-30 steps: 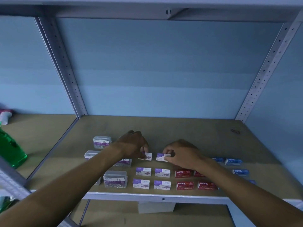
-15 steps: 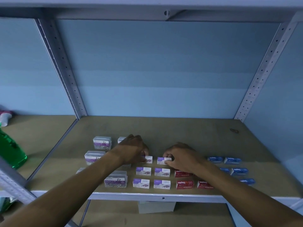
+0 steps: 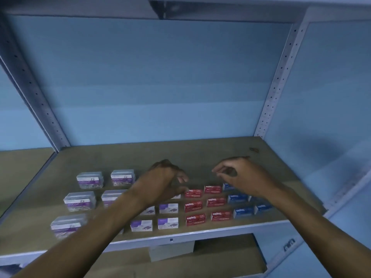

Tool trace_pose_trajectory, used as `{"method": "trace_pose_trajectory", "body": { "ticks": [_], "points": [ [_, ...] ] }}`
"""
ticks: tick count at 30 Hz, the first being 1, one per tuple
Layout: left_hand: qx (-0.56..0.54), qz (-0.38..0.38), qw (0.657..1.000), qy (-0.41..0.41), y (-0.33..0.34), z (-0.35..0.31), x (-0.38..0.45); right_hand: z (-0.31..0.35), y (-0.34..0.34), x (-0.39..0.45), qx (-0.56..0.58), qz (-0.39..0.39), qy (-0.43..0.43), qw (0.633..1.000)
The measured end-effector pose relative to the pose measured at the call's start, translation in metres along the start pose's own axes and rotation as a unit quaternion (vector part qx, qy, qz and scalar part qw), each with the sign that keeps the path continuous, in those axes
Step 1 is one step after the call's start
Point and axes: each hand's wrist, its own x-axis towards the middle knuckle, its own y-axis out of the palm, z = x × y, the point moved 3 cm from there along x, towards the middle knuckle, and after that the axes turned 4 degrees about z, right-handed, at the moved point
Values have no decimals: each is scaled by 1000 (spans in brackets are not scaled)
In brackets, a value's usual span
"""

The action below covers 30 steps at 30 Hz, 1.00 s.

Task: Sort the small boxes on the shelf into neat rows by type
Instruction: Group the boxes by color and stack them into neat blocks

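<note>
Small boxes stand in rows on the brown shelf board (image 3: 200, 157). From left to right there are clear paper-clip boxes with purple labels (image 3: 79, 200), white-and-purple boxes (image 3: 168, 208), red staples boxes (image 3: 193, 206) and blue boxes (image 3: 237, 198). My left hand (image 3: 166, 181) hovers over the back of the white-and-purple rows with loosely curled fingers and holds nothing; it hides the boxes beneath it. Above the back red and blue boxes, my right hand (image 3: 241, 177) is raised, thumb and forefinger close together, with nothing between them.
Grey perforated uprights (image 3: 275, 87) frame the bay against a blue back wall. A small dark object (image 3: 254, 149) lies at the back right of the board. The grey front rim (image 3: 200, 235) runs below the rows. A pale box (image 3: 170, 251) sits on the lower shelf.
Both hands have let go of the two white-and-purple boxes in the back row and lifted off them. The right hand has moved right, over the red and blue boxes. The view has tilted.
</note>
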Motion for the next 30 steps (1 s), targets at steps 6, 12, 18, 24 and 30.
{"method": "trace_pose_trajectory", "body": {
  "ticks": [6, 12, 18, 24, 30],
  "points": [
    [-33, 28, 998, 53, 36, -53, 26, -72, -26, -53, -6, 17, 85, 996],
    [-20, 8, 997, 81, 68, -87, 41, -113, -19, -78, -20, 48, 109, 993],
    [21, 10, 996, 82, 85, -111, 50, -123, -3, -81, -34, 66, 59, 995],
    [23, 19, 998, 53, 91, -122, 59, -129, 12, -77, -17, 52, 41, 998],
    [16, 23, 999, 42, 95, -124, 63, -131, 14, -78, -7, 33, 28, 999]
  ]
}}
